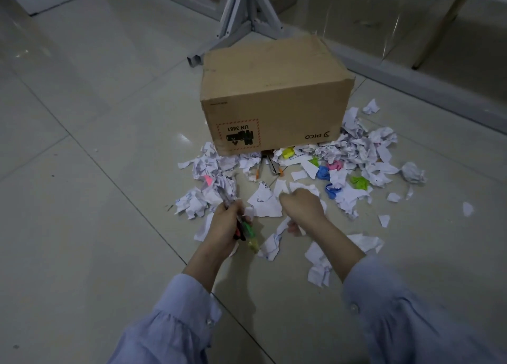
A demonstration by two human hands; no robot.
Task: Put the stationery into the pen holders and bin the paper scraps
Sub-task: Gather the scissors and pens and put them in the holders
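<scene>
Crumpled white and coloured paper scraps [354, 149] lie spread over the tiled floor in front of a cardboard box [274, 95]. My left hand [225, 226] grips a bundle of pens and highlighters [247, 232], a green and yellow one sticking out below the fist. My right hand [301, 207] hovers low over the scraps with fingers curled down; what it holds is hidden. More pens [271, 166] lie on the floor at the box's front edge, partly under paper. No pen holder or bin is in view.
A grey metal stand's legs [241, 18] spread behind the box. Flat cardboard sheets [433, 34] lean against the wall at the back right. Bare floor tiles [82, 171] stretch to the left.
</scene>
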